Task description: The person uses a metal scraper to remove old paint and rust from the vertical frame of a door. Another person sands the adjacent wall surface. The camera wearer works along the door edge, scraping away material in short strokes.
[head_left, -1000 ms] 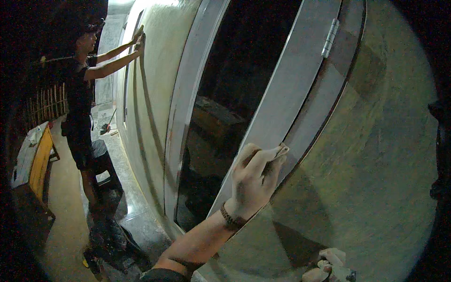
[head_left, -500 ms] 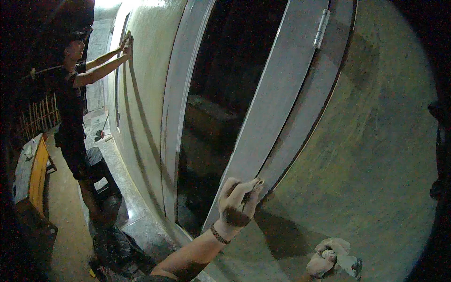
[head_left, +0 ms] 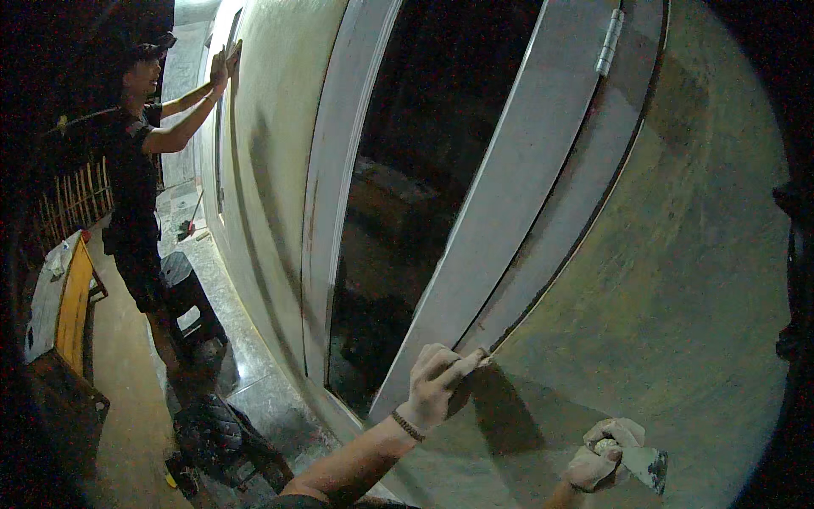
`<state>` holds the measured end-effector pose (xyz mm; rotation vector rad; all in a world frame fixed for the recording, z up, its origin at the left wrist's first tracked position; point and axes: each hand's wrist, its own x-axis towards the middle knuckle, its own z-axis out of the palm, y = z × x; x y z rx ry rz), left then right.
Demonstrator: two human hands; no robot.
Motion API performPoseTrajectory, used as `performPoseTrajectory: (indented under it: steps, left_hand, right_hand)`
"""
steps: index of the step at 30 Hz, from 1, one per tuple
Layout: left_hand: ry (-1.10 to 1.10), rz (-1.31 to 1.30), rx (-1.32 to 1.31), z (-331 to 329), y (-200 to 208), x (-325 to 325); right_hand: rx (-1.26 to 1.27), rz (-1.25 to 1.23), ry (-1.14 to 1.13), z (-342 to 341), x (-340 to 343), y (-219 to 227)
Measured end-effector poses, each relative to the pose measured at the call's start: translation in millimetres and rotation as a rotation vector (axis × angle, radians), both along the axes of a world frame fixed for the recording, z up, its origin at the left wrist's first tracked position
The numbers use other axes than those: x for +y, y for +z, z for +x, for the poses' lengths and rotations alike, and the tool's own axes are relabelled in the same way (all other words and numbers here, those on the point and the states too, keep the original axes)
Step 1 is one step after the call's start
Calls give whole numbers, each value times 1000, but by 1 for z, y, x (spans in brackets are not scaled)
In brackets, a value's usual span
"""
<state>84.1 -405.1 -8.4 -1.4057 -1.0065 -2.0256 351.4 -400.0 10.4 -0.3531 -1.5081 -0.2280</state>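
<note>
My left hand (head_left: 437, 383), pale as if dusty and with a dark band at the wrist, reaches to the lower edge of the grey door frame (head_left: 566, 229). Its fingertips are pinched at the dark seam between frame and wall; whatever is between them is too small to name. Lower right, close to the green-grey plastered wall (head_left: 678, 305), my right hand (head_left: 593, 462) grips a putty knife (head_left: 649, 467). Pale smears mark its blade, which points right. The handle is mostly hidden by my fingers.
A grey door (head_left: 500, 187) with a metal hinge (head_left: 610, 42) stands beside a dark opening. At left a person (head_left: 136, 170) in dark clothes presses both hands on the wall. A dark plastic stool (head_left: 191, 297), a black bag-like object (head_left: 212, 437) and a yellow-sided bench (head_left: 72, 297) stand below.
My left hand has turned and moved slightly right and down, its fingertips now against the frame's edge. My right hand has risen and shifted right, showing more of the putty knife's blade.
</note>
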Motion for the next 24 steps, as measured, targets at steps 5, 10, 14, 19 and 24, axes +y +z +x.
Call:
performPoseTrajectory:
  steps: [5,10,14,19,24]
  left_hand:
    - [75,37,62,-16,31,33]
    - [-72,102,41,0,-1,-14]
    - [64,-13,203,14,51,3]
    - [58,70,125,11,131,19]
    - [85,151,168,25,122,-4]
  right_hand:
    - [-27,63,0,-5,-4,9]
    - [-24,90,33,1,-12,8]
    - [-51,100,-2,30,-11,11]
    - [-135,329,-25,49,3,6]
    - [-83,-112,497,76,18,-24]
